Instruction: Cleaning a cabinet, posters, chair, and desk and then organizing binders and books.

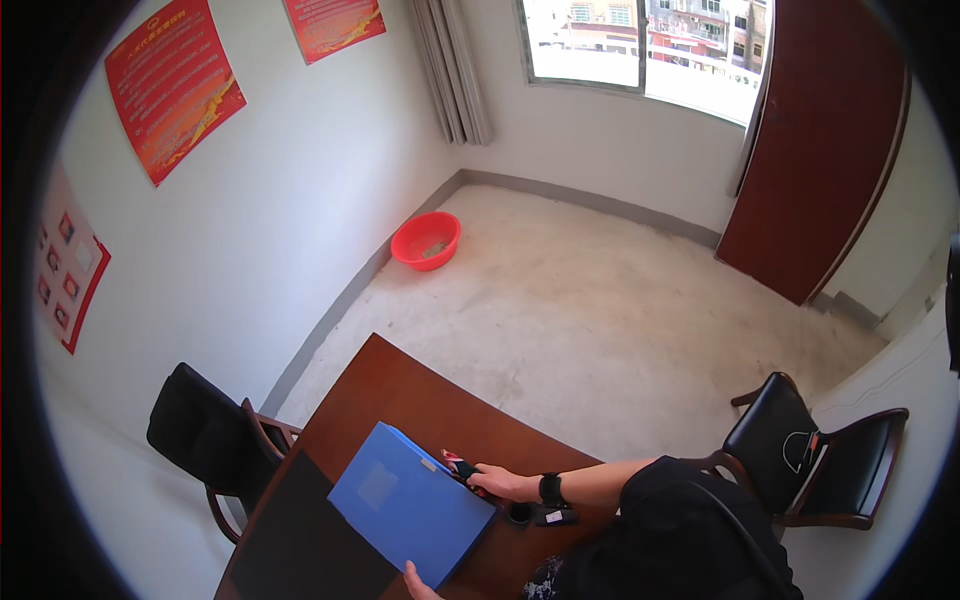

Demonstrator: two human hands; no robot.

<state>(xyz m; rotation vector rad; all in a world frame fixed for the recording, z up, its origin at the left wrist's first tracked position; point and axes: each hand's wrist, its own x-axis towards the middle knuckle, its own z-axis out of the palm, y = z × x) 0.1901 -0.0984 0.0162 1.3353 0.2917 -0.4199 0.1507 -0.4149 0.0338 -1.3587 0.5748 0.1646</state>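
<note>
A blue plastic file box (420, 502) lies flat on the brown wooden desk (420, 390), partly over a black desk mat (307, 532). Along its far long side, my right hand (499, 480), with a black band on the wrist, holds a crumpled cloth (456, 463) patterned in red, white and black. My left hand (418, 583) shows only in part at the bottom edge of the view. Its thumb is at the box's lower edge; the other fingers are hidden. Close to my right wrist are a small round black container (519, 514) and a black case (556, 517) with a white label.
A black chair (217, 435) stands behind the desk on the left. On the right, another black chair (772, 435) has a cable (799, 450) on its seat. A red plastic basin (426, 241) sits on the floor by the wall. A dark red door panel (817, 150) stands near the window.
</note>
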